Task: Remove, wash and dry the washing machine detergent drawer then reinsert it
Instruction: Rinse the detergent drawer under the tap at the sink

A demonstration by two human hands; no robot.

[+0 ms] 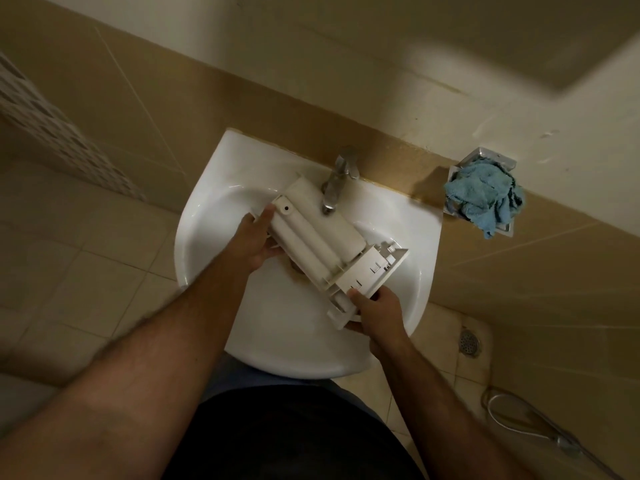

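Head view: underside-up detergent drawer (325, 237), front panel near-right, gripped endwise by left hand (254, 242) and right hand (375, 311).

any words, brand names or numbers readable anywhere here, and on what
None can be read.
detergent drawer: the side that shows is plain white plastic, held over the sink by the left hand and right hand; no text visible.
tap: no marking legible.
blue cloth: no label visible.
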